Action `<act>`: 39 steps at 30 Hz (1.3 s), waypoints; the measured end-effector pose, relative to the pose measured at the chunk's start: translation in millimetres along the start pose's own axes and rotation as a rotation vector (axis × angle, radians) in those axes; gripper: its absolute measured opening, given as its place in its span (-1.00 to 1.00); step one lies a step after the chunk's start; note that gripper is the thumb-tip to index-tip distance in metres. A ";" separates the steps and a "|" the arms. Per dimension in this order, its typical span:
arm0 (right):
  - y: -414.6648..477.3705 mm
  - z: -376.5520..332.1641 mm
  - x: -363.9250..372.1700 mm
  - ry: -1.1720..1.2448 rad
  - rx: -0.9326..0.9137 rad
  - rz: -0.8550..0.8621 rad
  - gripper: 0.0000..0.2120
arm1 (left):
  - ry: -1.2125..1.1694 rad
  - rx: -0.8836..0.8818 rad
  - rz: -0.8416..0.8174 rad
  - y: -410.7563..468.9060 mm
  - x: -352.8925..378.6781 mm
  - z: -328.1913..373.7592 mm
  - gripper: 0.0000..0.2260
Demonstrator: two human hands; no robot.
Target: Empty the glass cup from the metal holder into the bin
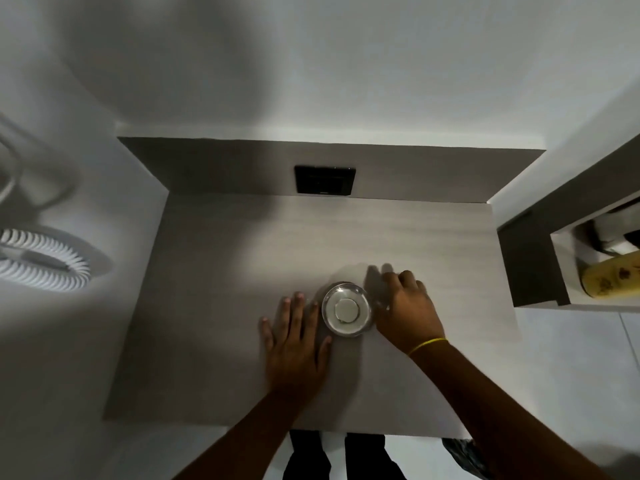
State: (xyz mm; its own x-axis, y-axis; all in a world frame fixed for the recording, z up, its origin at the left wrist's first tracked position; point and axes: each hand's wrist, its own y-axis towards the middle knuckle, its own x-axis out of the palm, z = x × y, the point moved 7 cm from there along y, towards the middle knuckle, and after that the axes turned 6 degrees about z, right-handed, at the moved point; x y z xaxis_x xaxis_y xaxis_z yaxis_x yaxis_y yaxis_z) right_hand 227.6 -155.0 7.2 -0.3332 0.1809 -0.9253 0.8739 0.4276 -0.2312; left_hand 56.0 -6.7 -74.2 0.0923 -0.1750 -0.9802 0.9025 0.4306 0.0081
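Looking down from the head camera, we see the metal holder (347, 309) standing on the grey desk (214, 258), a little right of the middle and close to the near edge. It is a round, shiny ring with a pale disc at its centre. Our left hand (296, 344) lies flat on the desk just beside the holder's left side, fingers spread and straight, gripping nothing. Our right hand (408, 313) sits against the holder's right side, fingers curled over something clear that we take for the glass cup (381, 299); only a faint glint and a blurred edge of it show, so we cannot tell whether the fingers are truly clamped on it. A yellow band (427, 345) circles the right wrist. A dark bag-like shape (460, 452) shows below the desk's near right corner; we cannot tell what it is. A black socket plate (325, 179) is set in the back panel. At the right, a yellow patterned object (613, 277) lies in an open compartment (561, 258). We can read no writing or brand anywhere.
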 end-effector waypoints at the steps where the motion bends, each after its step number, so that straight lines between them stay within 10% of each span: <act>1: -8.4 9.3 2.3 -0.066 0.027 -0.035 -0.27 | -0.001 -0.003 0.005 0.6 0.0 0.1 -0.36; 14: -25.7 19.4 -2.0 -0.082 0.125 -0.098 -0.02 | -0.008 -0.001 0.031 -0.3 3.4 -1.5 -0.36; 39: -11.9 -78.8 35.7 -0.185 -0.156 -0.020 -0.20 | -0.031 0.000 -0.047 -0.5 9.2 -3.5 -0.37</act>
State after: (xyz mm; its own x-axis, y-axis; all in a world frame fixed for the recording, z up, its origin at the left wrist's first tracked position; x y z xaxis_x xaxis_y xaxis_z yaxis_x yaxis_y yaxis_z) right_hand 177.4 -83.9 0.6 -0.2669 0.0114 -0.9637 0.7978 0.5636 -0.2143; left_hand 55.0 -5.4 -83.9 0.0631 -0.2228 -0.9728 0.9063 0.4210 -0.0376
